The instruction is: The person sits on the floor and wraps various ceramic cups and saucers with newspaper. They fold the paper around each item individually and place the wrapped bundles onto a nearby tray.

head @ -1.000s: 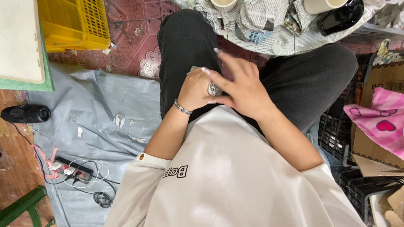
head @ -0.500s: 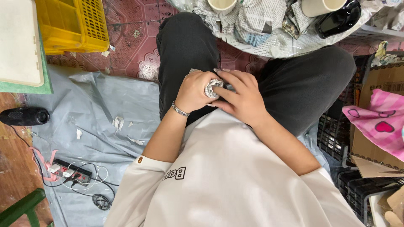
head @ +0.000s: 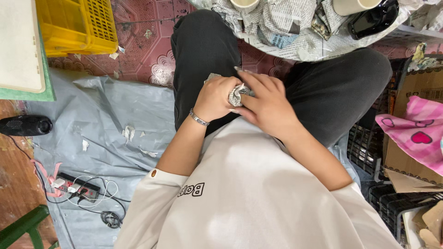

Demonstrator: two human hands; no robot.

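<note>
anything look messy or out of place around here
Torn white paper scraps lie scattered over the grey plastic sheet on the floor, left of the person's leg. Both hands hold a crumpled newspaper wad over the lap. Nothing looks spilled or broken.

Yellow plastic crate [head: 76,25] at upper left on red patterned tiles; grey sheet [head: 97,120] strewn with paper scraps; power strip [head: 78,188] (cables tangled beside it); black speaker [head: 25,125] farther left; pink heart-printed cloth [head: 415,138] over cardboard.

Crumpled printed newspaper bundle [head: 236,93], matt and creased, sits between both hands. At ten o'clock, glossy yellow perforated plastic crate [head: 76,25]; at eight, wrinkled, faintly shiny grey plastic sheet [head: 97,120].
</note>
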